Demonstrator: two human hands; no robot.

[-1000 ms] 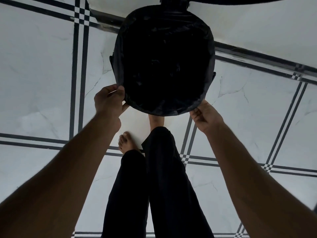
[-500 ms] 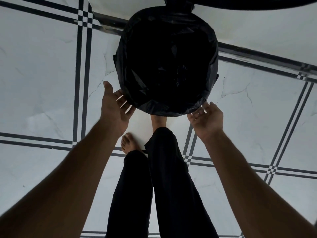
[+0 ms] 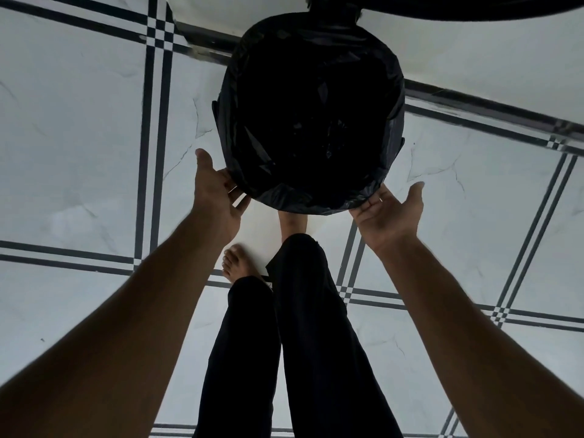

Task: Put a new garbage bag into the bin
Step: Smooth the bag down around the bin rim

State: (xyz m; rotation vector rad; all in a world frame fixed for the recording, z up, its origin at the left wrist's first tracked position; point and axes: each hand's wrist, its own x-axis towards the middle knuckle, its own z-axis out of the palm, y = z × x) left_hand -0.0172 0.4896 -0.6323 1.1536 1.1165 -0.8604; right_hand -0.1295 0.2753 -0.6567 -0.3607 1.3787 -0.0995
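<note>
A black garbage bag (image 3: pixel 311 121) lines the round bin (image 3: pixel 215 112) on the floor ahead of me, its edge folded down over the rim all around. The bin's own wall shows only as a dark sliver at the left and right sides. My left hand (image 3: pixel 216 192) is open, palm up, fingers under the bag's lower left edge. At the lower right edge my right hand (image 3: pixel 390 208) is also open, palm up, its fingertips touching the bag's fold. Neither hand grips anything.
The floor (image 3: pixel 79 137) is pale marble tile with dark double stripes. A white wall base (image 3: pixel 474 52) runs behind the bin. My black-trousered legs (image 3: pixel 303 343) and bare feet (image 3: pixel 240 263) stand right below the bin. A dark lid-like shape (image 3: pixel 474 7) hangs at the top.
Both hands have let go of the bag's edge: they were closed on it a second ago and now lie open, palms up. The view has shifted slightly.
</note>
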